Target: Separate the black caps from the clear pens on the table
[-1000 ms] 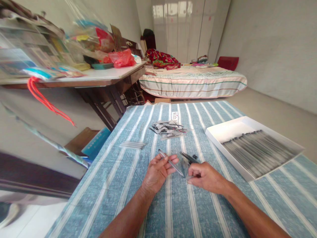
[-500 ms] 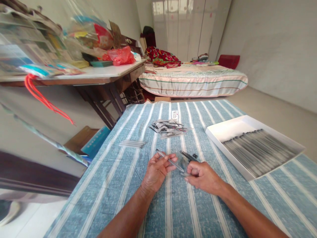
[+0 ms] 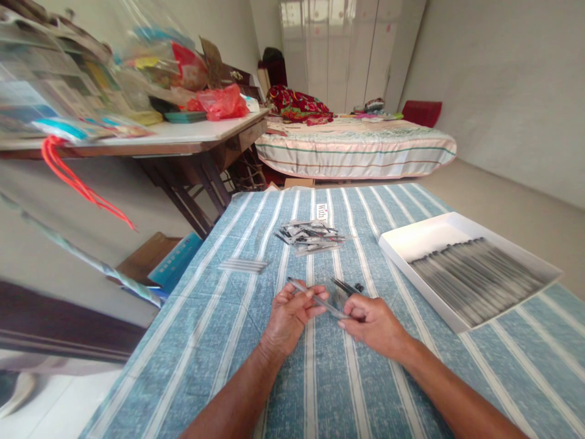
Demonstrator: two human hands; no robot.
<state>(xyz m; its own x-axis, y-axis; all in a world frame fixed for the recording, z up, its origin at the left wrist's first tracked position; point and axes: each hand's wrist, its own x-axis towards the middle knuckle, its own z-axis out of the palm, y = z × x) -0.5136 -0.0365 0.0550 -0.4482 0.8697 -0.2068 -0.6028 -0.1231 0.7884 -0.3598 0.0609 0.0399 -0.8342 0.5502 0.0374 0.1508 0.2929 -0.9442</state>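
Note:
A slim, translucent pen [image 3: 329, 306] with a dark tip slants between my hands above the striped cloth. My left hand [image 3: 290, 314] is closed on its upper part, thumb on top. At the lower end, my right hand [image 3: 372, 323] pinches the pen between thumb and curled forefinger; any small part inside that pinch is hidden. Just beyond my right hand lie several thin black pen parts [image 3: 346, 286] and small black pieces [image 3: 359, 287]. Farther off is a loose heap of thin, pale and black pen parts [image 3: 313, 236]. Several clear tubes [image 3: 243, 266] lie side by side at the left.
An open white box [image 3: 418, 292] holding rows of dark-ended pens [image 3: 479, 277] stands at the right. Blue striped cloth [image 3: 256, 378] covers the table. Behind are a bed [image 3: 361, 146] and, at the left, a side table [image 3: 183, 137] loaded with bags and a hanging red cord [image 3: 86, 189].
My right hand's fingertips have closed in on the pen's lower end, where a pale piece showed in them before. My left hand keeps its grip almost unmoved.

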